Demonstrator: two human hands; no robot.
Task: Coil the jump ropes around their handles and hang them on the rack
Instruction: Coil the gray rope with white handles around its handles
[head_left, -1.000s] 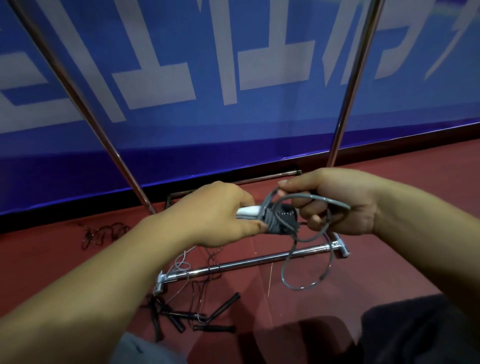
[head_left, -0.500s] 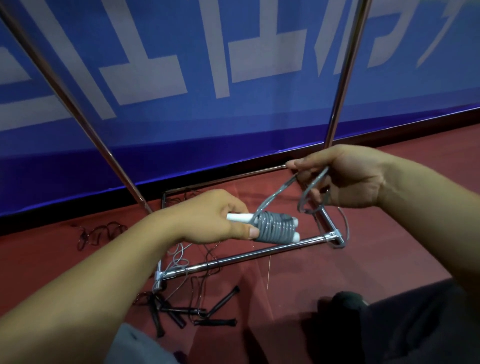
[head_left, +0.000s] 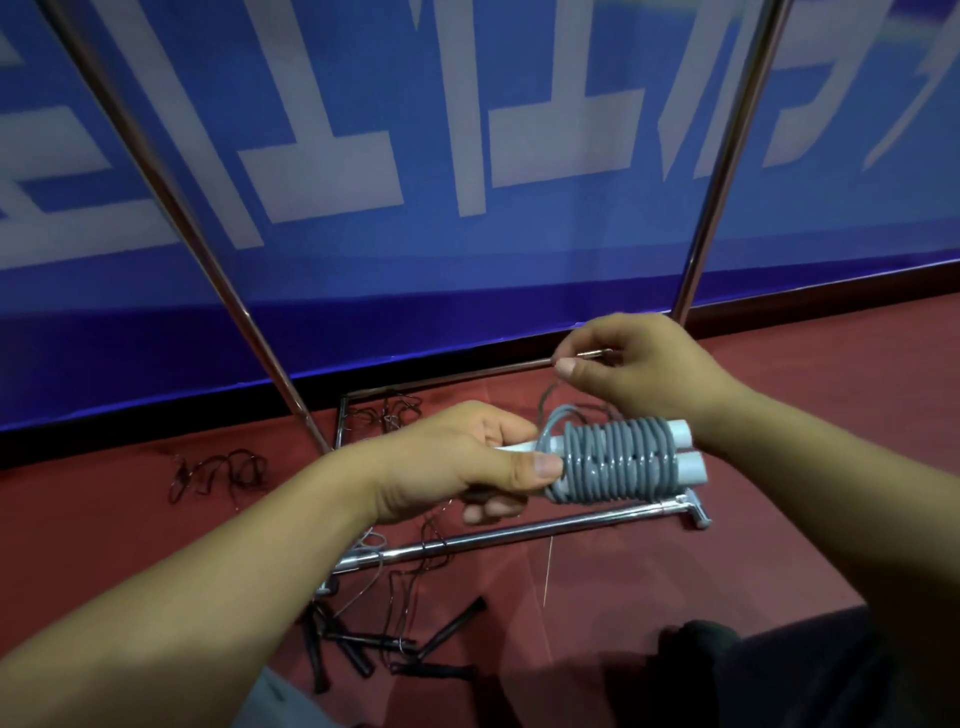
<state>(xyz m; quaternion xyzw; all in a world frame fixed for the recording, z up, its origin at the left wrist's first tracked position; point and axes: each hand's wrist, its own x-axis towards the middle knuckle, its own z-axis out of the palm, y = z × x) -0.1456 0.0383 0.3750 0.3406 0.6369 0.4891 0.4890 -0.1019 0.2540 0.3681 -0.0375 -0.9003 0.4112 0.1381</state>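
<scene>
My left hand (head_left: 457, 462) grips the two white handles (head_left: 685, 457) of a jump rope, held side by side and pointing right. Grey rope (head_left: 613, 462) is coiled in several tight turns round both handles. A small loop of the grey rope stands up at the coil's left end. My right hand (head_left: 639, 369) hovers just above and behind the coil, fingers curled, pinching the rope's loose end between thumb and forefinger. The metal rack (head_left: 519, 535) stands on the floor below, its two slanted poles rising past my hands.
Several black-handled jump ropes (head_left: 395, 644) lie tangled on the red floor by the rack's near bar. More dark cord (head_left: 218, 473) lies at the left. A blue banner wall (head_left: 467, 156) closes off the far side. My dark trouser leg (head_left: 779, 675) is at bottom right.
My right hand has wound more grey rope round the handles and risen; the big hanging loop is gone and the coil is longer. My left hand kept its grip.
</scene>
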